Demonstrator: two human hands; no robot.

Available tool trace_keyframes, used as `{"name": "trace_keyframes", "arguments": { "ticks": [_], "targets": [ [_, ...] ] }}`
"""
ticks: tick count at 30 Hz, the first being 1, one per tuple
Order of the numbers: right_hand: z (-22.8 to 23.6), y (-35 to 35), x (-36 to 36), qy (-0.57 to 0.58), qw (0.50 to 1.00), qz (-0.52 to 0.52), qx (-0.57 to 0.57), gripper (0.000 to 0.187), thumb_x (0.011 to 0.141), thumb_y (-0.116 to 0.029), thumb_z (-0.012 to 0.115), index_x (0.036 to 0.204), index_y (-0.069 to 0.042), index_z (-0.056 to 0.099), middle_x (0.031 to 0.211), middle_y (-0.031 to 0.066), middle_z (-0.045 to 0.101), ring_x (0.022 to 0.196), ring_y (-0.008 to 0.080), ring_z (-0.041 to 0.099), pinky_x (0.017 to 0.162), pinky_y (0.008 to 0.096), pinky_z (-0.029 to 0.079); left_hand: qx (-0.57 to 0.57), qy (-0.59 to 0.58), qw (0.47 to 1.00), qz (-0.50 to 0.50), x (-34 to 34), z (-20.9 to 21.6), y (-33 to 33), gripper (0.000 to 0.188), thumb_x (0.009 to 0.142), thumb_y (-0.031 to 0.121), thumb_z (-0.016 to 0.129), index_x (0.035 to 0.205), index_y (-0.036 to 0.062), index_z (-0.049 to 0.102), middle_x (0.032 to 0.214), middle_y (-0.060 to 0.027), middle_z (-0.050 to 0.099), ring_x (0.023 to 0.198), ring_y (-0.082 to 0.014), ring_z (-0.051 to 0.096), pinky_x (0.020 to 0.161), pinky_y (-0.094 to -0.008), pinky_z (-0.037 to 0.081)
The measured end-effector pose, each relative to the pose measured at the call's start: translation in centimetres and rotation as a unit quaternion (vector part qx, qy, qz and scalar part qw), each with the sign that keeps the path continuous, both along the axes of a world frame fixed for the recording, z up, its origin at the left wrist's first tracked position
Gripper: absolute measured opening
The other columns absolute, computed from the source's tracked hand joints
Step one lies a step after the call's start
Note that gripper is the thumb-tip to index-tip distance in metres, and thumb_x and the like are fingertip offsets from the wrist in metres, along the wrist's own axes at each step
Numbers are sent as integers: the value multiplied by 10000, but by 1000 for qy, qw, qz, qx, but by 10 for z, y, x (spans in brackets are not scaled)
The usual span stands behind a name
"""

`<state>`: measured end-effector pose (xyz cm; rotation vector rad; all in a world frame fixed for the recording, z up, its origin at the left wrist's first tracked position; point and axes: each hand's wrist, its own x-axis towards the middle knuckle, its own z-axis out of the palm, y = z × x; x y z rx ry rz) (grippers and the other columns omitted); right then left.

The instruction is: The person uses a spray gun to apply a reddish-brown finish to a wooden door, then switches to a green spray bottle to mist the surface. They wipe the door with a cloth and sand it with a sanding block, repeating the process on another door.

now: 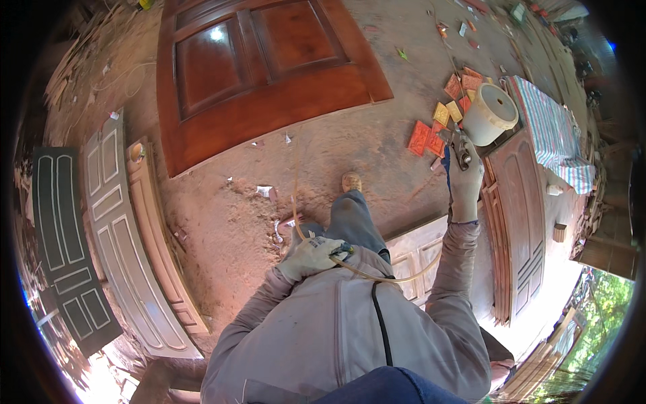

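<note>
My right hand [465, 180], in a pale work glove, is raised to the right with its fingers wrapped round a metal spray gun [463, 153]. Just beyond the gun is a whitish round container [490, 116] with a dark hole in its top; I cannot tell whether it is joined to the gun. My left hand [313, 257], also gloved, is closed in front of my waist around a thin yellowish hose [367, 275]. This hose loops across my front towards my right forearm. A glossy red-brown panelled door [269, 101] lies ahead of me, apart from both hands.
Several panelled doors stand at the left, among them a grey one [128, 236] and a dark one [64, 236]. More brown doors [517, 222] lean at the right. Red and yellow packets [420, 137] and scraps litter the dirt floor. Striped sheeting [552, 128] lies at far right.
</note>
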<state>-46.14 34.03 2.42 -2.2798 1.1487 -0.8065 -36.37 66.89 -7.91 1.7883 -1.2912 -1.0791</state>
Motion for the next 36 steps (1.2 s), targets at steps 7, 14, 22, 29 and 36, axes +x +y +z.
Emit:
{"name": "trace_keyframes", "arguments": {
  "ticks": [7, 14, 22, 29, 36],
  "targets": [
    [19, -35, -9, -108, 907, 123, 389, 252, 879, -72, 638, 1116, 12, 647, 858, 41, 681, 693, 105, 630, 612, 233, 486, -13, 14, 998, -53, -5, -6, -56, 346, 877, 364, 545, 1105, 127, 650, 992, -126, 686, 937, -325, 647, 791, -452, 501],
    [23, -158, 55, -76, 962, 186, 188, 193, 906, -75, 625, 1072, 20, 649, 929, 77, 695, 769, 119, 648, 665, 238, 507, -55, -77, 995, 8, -26, -32, -159, 326, 854, 368, 584, 1070, 131, 649, 923, -100, 694, 862, -305, 661, 735, -442, 510],
    [25, -270, 79, 30, 876, 402, 264, 262, 853, -13, 672, 1100, 57, 619, 1199, 152, 650, 993, 158, 653, 827, 258, 506, 9, -100, 995, 1, -28, -13, -306, 441, 853, 367, 628, 1218, 125, 581, 1018, -106, 675, 986, -287, 636, 810, -401, 500],
    [31, -344, 146, 18, 899, 431, 72, 321, 866, -36, 643, 1180, 24, 614, 1222, 137, 642, 1042, 222, 651, 868, 274, 479, -91, 96, 988, 79, -35, -20, -395, 347, 878, 370, 618, 1103, 108, 653, 931, -127, 683, 922, -309, 653, 837, -387, 495],
    [59, -372, 186, 37, 862, 506, -26, 312, 864, -46, 663, 1165, 11, 603, 1161, 163, 660, 954, 240, 671, 814, 306, 499, -5, 110, 990, 86, -5, -41, -448, 355, 884, 395, 605, 1064, 97, 671, 939, -136, 687, 910, -316, 649, 823, -396, 498]
  ]
}}
